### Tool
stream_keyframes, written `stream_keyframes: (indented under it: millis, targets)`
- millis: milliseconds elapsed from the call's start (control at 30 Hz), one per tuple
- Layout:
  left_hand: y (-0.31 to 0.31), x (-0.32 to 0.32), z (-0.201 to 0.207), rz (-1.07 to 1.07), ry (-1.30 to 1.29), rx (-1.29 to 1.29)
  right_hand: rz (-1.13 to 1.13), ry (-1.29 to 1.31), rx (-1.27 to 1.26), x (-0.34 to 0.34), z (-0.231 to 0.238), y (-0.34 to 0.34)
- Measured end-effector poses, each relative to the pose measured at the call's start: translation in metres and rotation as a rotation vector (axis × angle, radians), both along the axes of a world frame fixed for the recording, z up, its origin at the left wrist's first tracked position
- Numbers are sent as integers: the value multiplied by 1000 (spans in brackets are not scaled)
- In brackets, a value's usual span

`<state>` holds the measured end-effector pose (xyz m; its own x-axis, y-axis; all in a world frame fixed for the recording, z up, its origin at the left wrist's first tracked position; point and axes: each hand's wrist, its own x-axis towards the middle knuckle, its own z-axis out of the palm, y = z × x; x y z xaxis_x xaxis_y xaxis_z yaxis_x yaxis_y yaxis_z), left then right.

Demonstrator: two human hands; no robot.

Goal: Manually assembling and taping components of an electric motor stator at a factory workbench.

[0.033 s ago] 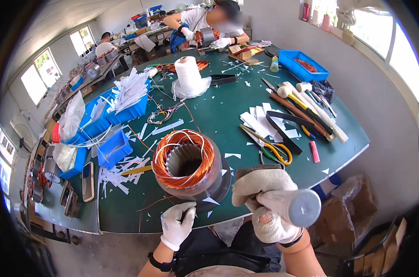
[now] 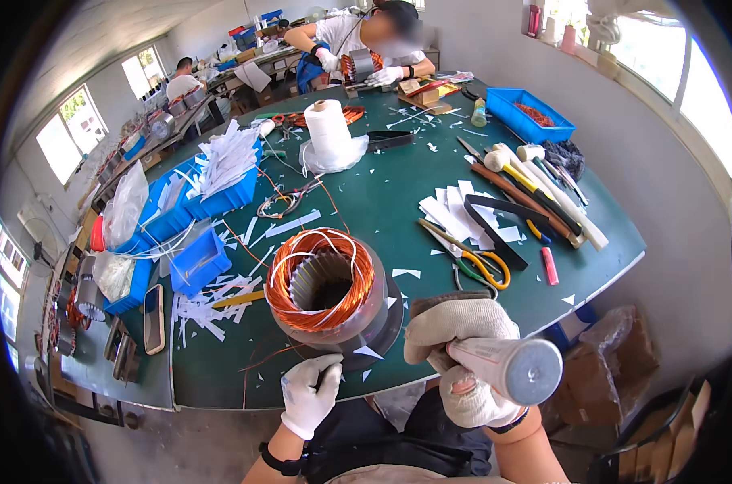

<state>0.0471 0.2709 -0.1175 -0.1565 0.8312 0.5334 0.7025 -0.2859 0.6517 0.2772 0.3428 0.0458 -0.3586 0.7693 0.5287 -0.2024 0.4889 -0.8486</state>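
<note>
A stator (image 2: 305,310) wound with orange copper wire stands on a dark round base at the table's near side, its slotted bore facing up. White cord lies over the windings. My left hand (image 2: 311,393), in a white glove, is at the table edge just in front of it, fingers curled in with nothing visible in them. To the right, my gloved right hand (image 2: 467,355) is closed around a thick white cylinder (image 2: 503,363) with a grey round end toward me. Beyond that glove shows a dark flat piece (image 2: 456,302); whether it joins the cylinder is hidden.
Scissors (image 2: 487,266), paper pieces, a black strap and mallets (image 2: 535,189) lie on the right. A white cord spool (image 2: 328,133) stands farther back. Blue bins (image 2: 245,189) with paper strips and a phone (image 2: 154,319) are on the left. A co-worker (image 2: 374,40) handles another stator across the table.
The grey end of the white cylinder in my right hand has dipped slightly. My left hand and the stator have not visibly moved.
</note>
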Motion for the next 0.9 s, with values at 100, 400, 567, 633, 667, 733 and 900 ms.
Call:
stream_keyframes:
  millis: [100,400,567,633,667,733,900]
  targets:
    - [-4,3,7,24,-55,-133,-16,19,-151,-4,-3,3]
    - [-2,5,11,28,-57,-106,-230,74,15,-9,-4,8]
    - [-1,4,14,24,-12,-115,-269,2,211,-7,-10,13]
    - [0,4,13,21,-6,-74,-218,44,119,-7,-7,10]
    - [1,3,13,23,-7,-77,-216,43,117,-7,-5,9]
    - [2,5,14,12,19,-68,-212,131,102,-6,-3,5]
    - [-5,6,13,69,-32,2,-182,-29,169,-5,-24,17]
